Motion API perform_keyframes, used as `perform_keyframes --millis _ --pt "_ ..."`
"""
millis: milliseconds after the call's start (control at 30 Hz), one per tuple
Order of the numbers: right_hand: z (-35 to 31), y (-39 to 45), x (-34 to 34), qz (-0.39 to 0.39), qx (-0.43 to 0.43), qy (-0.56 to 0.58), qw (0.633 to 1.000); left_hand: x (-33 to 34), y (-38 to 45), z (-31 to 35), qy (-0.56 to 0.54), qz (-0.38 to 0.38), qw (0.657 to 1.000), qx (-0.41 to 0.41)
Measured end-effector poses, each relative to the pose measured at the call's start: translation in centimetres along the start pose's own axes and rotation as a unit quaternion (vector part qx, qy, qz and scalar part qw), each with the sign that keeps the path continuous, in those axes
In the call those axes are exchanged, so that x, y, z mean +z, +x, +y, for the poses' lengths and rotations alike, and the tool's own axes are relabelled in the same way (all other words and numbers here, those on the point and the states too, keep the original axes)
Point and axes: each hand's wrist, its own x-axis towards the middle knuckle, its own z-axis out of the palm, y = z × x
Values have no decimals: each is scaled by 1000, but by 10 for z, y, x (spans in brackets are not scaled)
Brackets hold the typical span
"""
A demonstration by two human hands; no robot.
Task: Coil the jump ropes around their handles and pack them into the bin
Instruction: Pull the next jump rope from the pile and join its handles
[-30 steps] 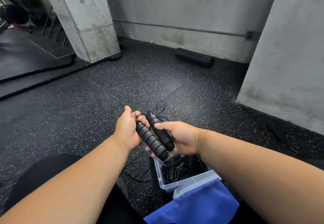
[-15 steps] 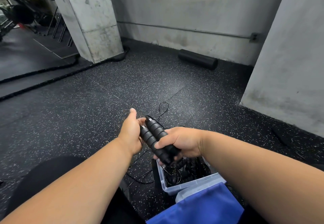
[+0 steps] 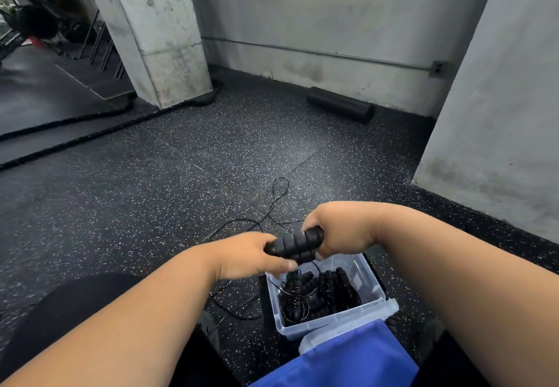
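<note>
Both hands grip the 2 handles (image 3: 295,246) held together just above the bin (image 3: 375,283): left hand (image 3: 251,255) at one end, right hand (image 3: 341,234) at the other. The cord (image 3: 242,223) trails on the floor; wrap it tightly, keeping tension.

This is a gym. It has a speckled rubber floor (image 3: 151,205), a black foam roller (image 3: 340,104) by the concrete wall (image 3: 302,8), and thick battle ropes (image 3: 75,132) trailing round a pillar (image 3: 157,32). Racked equipment (image 3: 36,23) stands behind.
</note>
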Motion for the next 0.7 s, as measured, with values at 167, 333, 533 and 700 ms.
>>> perform_keyframes --millis 167,333,533,700 --pt "-6 -3 5 1 -24 -7 1000 8 3 -2 -175 -121 976 -34" --pt "-6 1 2 155 -22 -4 988 6 2 6 -202 -54 978 -10" --pt "-12 6 7 161 15 430 889 -9 6 23 -427 149 884 121" --pt "-43 32 67 -26 -74 481 873 -8 0 46 -506 168 836 129"
